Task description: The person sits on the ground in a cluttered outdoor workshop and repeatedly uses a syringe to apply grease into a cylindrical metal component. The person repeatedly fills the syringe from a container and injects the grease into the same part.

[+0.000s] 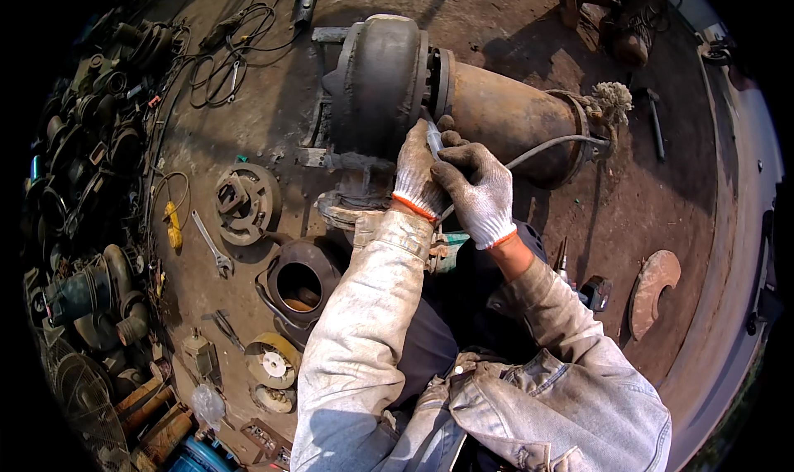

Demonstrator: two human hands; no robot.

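Observation:
Before me a large pump lies on its side, with a dark round casing point(383, 78) and a rusty cylindrical motor body point(512, 109). A narrow gap with bolts separates the casing from the motor flange point(443, 82). At that gap, both my hands, in soiled white knit gloves, hold a slim clear plastic piece point(433, 138), perhaps a tube or a tool handle. My left hand point(417, 162) grips it close to the casing. The thumb and fingers of my right hand point(477, 184) close around its near end. Its far tip is hard to make out.
A grey cable point(546, 144) runs from the motor's end towards my hands. To the left lie an adjustable wrench point(213, 244), a round metal cover point(248, 202) and an angle grinder point(305, 4). Scrap parts point(80, 149) pile up beyond. A hammer point(656, 125) rests at right.

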